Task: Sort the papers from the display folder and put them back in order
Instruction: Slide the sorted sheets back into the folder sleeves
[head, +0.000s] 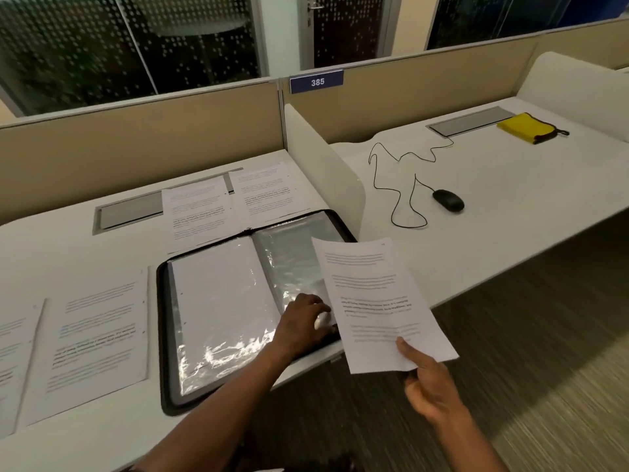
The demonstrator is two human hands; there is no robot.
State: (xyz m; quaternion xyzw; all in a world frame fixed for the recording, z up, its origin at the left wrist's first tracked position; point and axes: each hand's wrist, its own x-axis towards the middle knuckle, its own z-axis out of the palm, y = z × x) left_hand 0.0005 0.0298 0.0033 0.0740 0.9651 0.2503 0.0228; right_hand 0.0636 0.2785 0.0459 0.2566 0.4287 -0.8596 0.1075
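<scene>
Cubicle desk [102,240], beige partition behind, a white divider on the right side. Display folder [238,301] lies open at the near edge, its right corner overhanging slightly. Left hand [306,321] rests on the right-hand sleeve [296,260], fingers curled at the sleeve's lower edge; can't tell if they pinch the plastic or just press it. Right hand [429,386] pinches a printed sheet [374,301] by its bottom edge, thumb on top, holding it in the air over the folder's right corner. Other papers lie on the desk: two behind the folder [200,209], two to its left [98,335].

Risks, as I read it:
- Sheet is held by one edge only, so it can flop or crease when fed into the sleeve.
- If the sleeve mouth isn't held open, the paper will jam or buckle.
- Glossy sleeves cling, so it's easy to load the wrong pocket and break the order.
- Folder overhang plus left-hand pressure could tip or slide it.
</scene>
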